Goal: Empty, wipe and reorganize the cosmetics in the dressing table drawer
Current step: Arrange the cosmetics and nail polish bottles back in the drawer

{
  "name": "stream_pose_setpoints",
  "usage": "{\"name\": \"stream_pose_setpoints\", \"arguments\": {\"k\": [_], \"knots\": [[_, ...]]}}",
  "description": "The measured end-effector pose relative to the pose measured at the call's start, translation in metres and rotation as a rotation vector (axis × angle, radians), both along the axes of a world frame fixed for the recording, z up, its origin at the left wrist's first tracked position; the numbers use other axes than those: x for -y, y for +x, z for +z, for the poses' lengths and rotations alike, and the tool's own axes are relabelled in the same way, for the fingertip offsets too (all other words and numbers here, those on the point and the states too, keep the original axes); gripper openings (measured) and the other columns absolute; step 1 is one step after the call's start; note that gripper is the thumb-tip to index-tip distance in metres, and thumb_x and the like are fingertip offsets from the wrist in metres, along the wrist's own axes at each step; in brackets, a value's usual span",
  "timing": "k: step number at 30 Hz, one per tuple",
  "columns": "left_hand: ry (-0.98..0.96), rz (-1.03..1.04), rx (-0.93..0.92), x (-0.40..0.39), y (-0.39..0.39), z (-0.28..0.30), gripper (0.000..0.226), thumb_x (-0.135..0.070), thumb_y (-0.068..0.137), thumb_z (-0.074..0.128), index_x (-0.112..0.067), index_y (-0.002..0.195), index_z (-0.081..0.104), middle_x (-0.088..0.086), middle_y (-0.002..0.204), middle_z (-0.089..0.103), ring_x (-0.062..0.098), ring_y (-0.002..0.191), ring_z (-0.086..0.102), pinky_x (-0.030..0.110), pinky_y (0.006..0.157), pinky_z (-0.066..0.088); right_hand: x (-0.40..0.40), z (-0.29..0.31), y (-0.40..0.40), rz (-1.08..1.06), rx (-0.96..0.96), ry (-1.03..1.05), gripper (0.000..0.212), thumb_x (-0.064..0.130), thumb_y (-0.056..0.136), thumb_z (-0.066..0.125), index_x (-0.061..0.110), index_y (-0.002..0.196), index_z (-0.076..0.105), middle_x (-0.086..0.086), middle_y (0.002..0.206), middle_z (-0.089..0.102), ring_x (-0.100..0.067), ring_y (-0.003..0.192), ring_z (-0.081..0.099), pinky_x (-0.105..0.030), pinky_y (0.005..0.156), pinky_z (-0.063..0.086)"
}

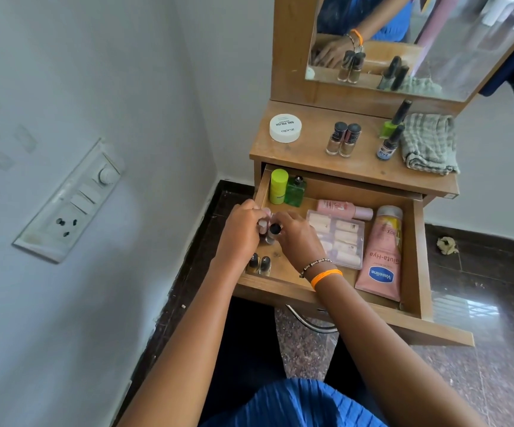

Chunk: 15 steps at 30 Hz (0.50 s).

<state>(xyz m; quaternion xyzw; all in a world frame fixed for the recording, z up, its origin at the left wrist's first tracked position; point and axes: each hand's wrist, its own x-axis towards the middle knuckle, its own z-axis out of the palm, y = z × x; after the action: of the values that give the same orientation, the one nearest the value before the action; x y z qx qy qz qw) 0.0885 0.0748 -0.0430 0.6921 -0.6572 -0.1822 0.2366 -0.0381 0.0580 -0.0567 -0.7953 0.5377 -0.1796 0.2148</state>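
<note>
Wooden drawer (416,241); left hand (243,229), right hand (298,238) grip nail-polish bottles (269,231).

Readable: "Vaseline" and "Gluta-Hya" on pink tube (380,257) at right, "zudio NAIL POLISH" on white round tin (285,127) at upper centre.

A white switchboard (70,201) sits on the left wall. A crumpled paper scrap (446,245) lies on the dark glossy floor (496,380).
</note>
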Motion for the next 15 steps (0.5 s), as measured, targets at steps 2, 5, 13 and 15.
{"name": "stream_pose_setpoints", "arguments": {"k": [2, 5, 13, 15], "knots": [[0.003, -0.004, -0.02, -0.003, 0.001, 0.0, 0.026, -0.003, 0.089, 0.053, -0.011, 0.11, 0.067, 0.005, 0.102, 0.056, 0.013, 0.095, 0.049, 0.01, 0.073, 0.035, -0.001, 0.002, 0.0, -0.019, 0.017, 0.03, 0.019, 0.002, 0.082, 0.058, 0.007, 0.1, 0.054, -0.015, 0.102, 0.059, -0.036, 0.084, 0.059, -0.043, 0.07, 0.051], [-0.023, -0.018, -0.027, -0.004, -0.001, 0.005, 0.026, -0.002, 0.088, 0.055, -0.011, 0.109, 0.068, 0.005, 0.103, 0.057, 0.017, 0.099, 0.05, 0.018, 0.077, 0.037, -0.001, 0.002, -0.001, -0.028, 0.047, 0.053, 0.017, 0.004, 0.082, 0.059, 0.006, 0.097, 0.052, -0.015, 0.1, 0.059, -0.035, 0.083, 0.06, -0.043, 0.071, 0.051], [-0.024, 0.107, -0.174, 0.002, -0.002, 0.026, 0.013, -0.003, 0.087, 0.058, -0.012, 0.086, 0.067, -0.006, 0.094, 0.054, 0.002, 0.075, 0.055, 0.007, 0.061, 0.042, 0.004, 0.018, -0.026, -0.144, 0.229, -0.069, 0.014, 0.002, 0.079, 0.059, 0.007, 0.091, 0.054, -0.013, 0.087, 0.062, -0.031, 0.074, 0.06, -0.044, 0.065, 0.052], [-0.058, 0.104, -0.208, 0.009, -0.01, 0.039, 0.008, -0.008, 0.088, 0.058, -0.012, 0.087, 0.066, -0.007, 0.09, 0.053, 0.0, 0.069, 0.053, 0.006, 0.06, 0.042, 0.015, 0.032, -0.04, -0.213, 0.303, -0.173, 0.009, 0.005, 0.08, 0.061, 0.006, 0.089, 0.057, -0.01, 0.082, 0.064, -0.027, 0.073, 0.061, -0.039, 0.065, 0.052]]}}
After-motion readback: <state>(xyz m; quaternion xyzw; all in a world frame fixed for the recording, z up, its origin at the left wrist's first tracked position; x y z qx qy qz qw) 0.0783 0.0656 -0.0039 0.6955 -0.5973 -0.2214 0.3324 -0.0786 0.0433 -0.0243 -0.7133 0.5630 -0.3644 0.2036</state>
